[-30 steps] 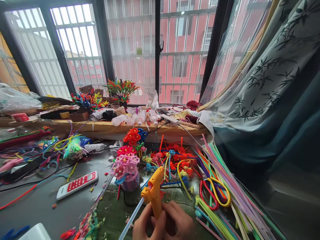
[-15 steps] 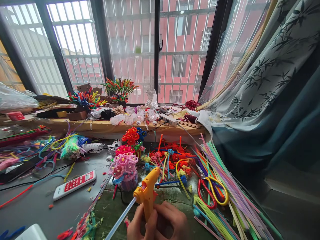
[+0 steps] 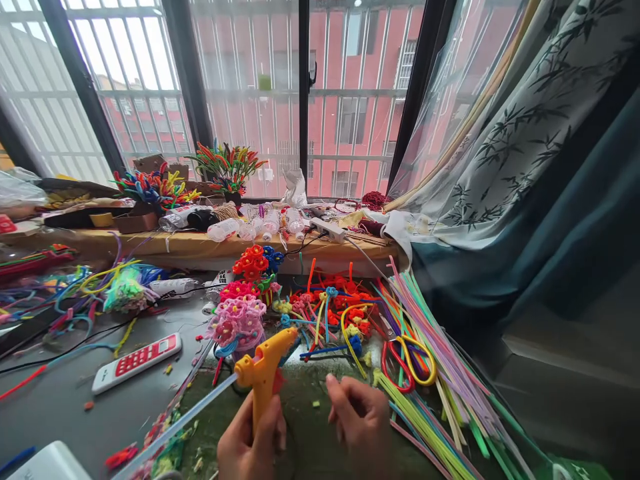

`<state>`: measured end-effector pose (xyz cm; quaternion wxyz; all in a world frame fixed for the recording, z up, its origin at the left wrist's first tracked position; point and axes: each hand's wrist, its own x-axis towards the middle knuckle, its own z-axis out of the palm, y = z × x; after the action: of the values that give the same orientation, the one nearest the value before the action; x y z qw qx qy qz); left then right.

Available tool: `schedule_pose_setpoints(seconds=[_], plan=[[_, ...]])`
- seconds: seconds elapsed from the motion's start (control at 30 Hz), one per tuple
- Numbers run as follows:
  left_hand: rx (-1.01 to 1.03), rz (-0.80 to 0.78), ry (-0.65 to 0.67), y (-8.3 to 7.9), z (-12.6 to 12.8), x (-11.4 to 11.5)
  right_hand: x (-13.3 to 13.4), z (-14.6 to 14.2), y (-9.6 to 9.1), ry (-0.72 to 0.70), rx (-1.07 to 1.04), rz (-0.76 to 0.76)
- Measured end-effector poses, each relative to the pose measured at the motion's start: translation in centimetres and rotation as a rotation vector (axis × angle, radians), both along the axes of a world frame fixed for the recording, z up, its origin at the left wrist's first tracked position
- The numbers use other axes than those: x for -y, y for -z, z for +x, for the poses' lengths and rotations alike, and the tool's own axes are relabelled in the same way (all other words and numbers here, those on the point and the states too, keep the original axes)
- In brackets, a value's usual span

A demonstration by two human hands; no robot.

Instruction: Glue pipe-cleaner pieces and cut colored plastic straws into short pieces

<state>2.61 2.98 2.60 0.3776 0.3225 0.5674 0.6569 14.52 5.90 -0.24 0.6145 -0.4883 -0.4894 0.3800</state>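
Note:
My left hand (image 3: 253, 433) is wrapped round the handle of a yellow hot glue gun (image 3: 265, 363). The gun's nozzle points up and to the right, and a long clear glue stick (image 3: 180, 423) sticks out of its back. To the right of it, apart from the gun, my right hand (image 3: 361, 420) is closed with thumb and fingertips together; what it may hold is hidden. Just behind the gun stands a bunch of pink pipe-cleaner flowers (image 3: 237, 320). Scissors with red and yellow handles (image 3: 420, 363) lie beyond my right hand.
Long pastel pipe cleaners (image 3: 440, 333) lie in a bundle on the right. Red pipe-cleaner pieces (image 3: 355, 300) are heaped at the back. A white remote (image 3: 137, 363) rests on the left. Plastic bottles (image 3: 270, 223) and a power strip (image 3: 327, 230) line the windowsill.
My hands have come apart: the left has moved left with the glue gun, while the right has drawn away to its right. The camera view has turned slightly right.

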Motion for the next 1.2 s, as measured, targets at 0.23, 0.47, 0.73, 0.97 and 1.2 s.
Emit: schedule_pose_setpoints(seconds=[0.23, 0.47, 0.73, 0.97, 1.2], plan=[[0.101, 0.003, 0.045, 0.1, 0.4, 0.0, -1.1, 1.9, -0.8, 0.096, -0.146, -0.08], [0.111, 0.011, 0.134, 0.5, -0.4, -0.2, -1.2, 1.5, -0.4, 0.062, -0.125, -0.116], [0.102, 0.04, 0.119, 1.1, -0.3, -0.4, -1.3, 1.4, 0.1, 0.027, -0.125, -0.146], [0.072, 0.052, 0.121, 1.0, 0.0, -0.3, -1.3, 1.1, -0.2, 0.014, -0.094, -0.178], [0.056, 0.032, 0.082, 1.9, 0.0, -0.3, -1.6, 1.1, -0.2, 0.071, -0.103, -0.15]])
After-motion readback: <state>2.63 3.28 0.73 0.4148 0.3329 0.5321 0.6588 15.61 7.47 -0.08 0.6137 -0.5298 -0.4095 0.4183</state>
